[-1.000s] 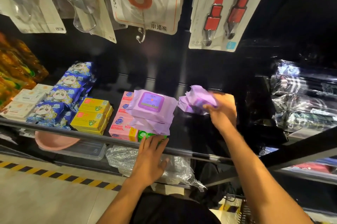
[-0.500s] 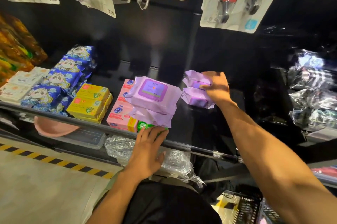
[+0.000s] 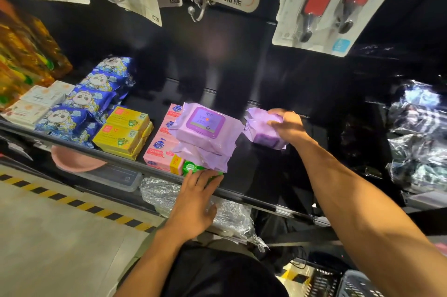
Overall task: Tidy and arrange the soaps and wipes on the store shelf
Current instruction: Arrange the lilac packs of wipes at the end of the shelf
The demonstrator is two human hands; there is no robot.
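Apparently mid-placement, the right hand (image 3: pixel 287 125) grips a wipes pack (image 3: pixel 262 131) right of centre, which likely needs squaring next; the left hand (image 3: pixel 196 197), fingers straight, touches the green soap (image 3: pixel 191 168).

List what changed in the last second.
The right hand lowered the small purple wipes onto the shelf, right of the large purple wipes stack, and still grips them. The left hand stayed flat at the green soap; the stack kept its place.
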